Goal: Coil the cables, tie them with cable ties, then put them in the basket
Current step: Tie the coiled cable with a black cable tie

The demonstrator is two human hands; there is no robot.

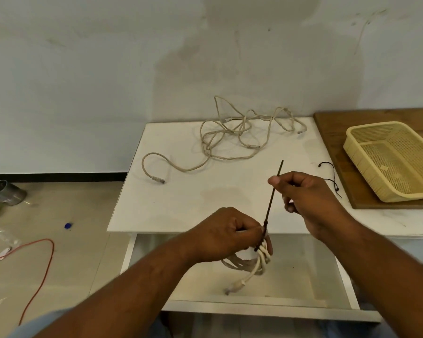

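Note:
My left hand (226, 231) grips a coiled white cable (250, 263) over the open drawer, its plug end hanging down. A black cable tie (271, 202) is wrapped around the coil, and its long tail sticks up and to the right. My right hand (308, 196) pinches that tail partway up. Several loose beige cables (232, 136) lie tangled at the back of the white table (181, 196). Two more black cable ties (331, 176) rest near the table's right side. The yellow basket (391, 159) sits on a wooden board at the right.
The white drawer (279, 284) stands pulled out under my hands. A wooden board (335, 132) carries the basket. On the floor at the left lie a red wire (42, 269), a metal can (6, 192) and a blue cap (68, 225).

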